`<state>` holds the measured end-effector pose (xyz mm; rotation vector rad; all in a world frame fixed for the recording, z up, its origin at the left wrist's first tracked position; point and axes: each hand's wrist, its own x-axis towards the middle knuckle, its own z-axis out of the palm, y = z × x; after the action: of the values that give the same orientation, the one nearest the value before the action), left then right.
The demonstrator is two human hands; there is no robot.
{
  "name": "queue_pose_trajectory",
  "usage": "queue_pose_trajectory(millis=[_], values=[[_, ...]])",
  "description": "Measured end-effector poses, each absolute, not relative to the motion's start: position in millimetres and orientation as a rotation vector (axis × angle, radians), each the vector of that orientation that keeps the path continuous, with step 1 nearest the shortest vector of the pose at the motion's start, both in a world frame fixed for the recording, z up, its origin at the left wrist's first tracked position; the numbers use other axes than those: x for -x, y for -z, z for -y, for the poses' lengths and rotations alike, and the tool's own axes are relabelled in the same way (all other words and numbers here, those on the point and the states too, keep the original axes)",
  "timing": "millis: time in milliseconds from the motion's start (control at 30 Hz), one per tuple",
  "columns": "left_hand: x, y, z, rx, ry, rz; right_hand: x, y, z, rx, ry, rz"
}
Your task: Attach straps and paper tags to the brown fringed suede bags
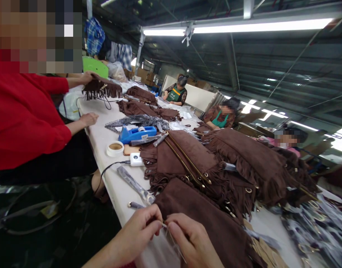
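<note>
At the near edge of the table, my left hand (141,231) and my right hand (193,240) meet fingertip to fingertip. Both are closed in a pinch on a thin pale strand (175,242), whose exact kind I cannot make out; it trails down beside my right hand. Just beyond them lies a dark brown suede-like fringed bag piece (204,216), partly hidden by my right hand. A plastic-wrapped strap (133,182) rests on the table ahead of my left hand.
More brown fringed pieces (240,156) are heaped along the white table (118,208). Ahead stand a blue tape dispenser (137,134) and a tape roll (115,148). Wrapped metal hardware (318,227) lies right. A person in red (28,115) stands left; several others work farther off.
</note>
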<state>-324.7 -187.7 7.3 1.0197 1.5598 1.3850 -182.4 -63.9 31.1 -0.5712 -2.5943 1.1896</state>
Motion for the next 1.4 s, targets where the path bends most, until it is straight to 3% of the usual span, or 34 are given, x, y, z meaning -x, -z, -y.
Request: queue_pose_trajectory(millis=[100,300,467,567,667,800,933,1133,1233,1400], values=[[325.0,-8.2,188.5,-1.040,-1.382,-1.556,186.8,-33.4,67.0,0.400,-0.952,2.640],[324.0,-8.8,198.4,-1.012,-1.336,-1.564,188.5,-8.3,65.8,0.623,-1.610,2.609],[340.9,-2.4,208.4,-1.344,-1.179,-2.092,188.0,-5.3,58.7,0.528,-1.422,2.650],[350.6,1.6,208.8,-1.449,-0.979,-2.344,195.1,-8.4,59.3,0.595,-1.530,2.566],[352.1,0.2,208.8,-1.504,-0.844,-2.345,204.3,-6.7,62.3,0.737,-1.748,2.445],[355.9,-4.3,209.1,-1.615,-0.983,-2.091,208.1,-4.3,58.3,0.726,-1.885,2.314],[374.5,2.6,196.9,-1.799,-0.999,-2.152,204.7,-2.3,45.8,0.634,-1.597,2.521],[396.2,15.9,165.9,-2.050,-0.568,-2.245,221.4,5.3,40.0,-0.049,-0.446,2.968],[404.5,13.4,162.0,-2.071,-0.431,-2.313,232.9,5.5,37.9,-0.105,-0.343,3.088],[419.6,2.9,168.9,-2.110,-0.359,-2.256,234.5,1.8,27.5,-0.099,-0.484,3.165]])
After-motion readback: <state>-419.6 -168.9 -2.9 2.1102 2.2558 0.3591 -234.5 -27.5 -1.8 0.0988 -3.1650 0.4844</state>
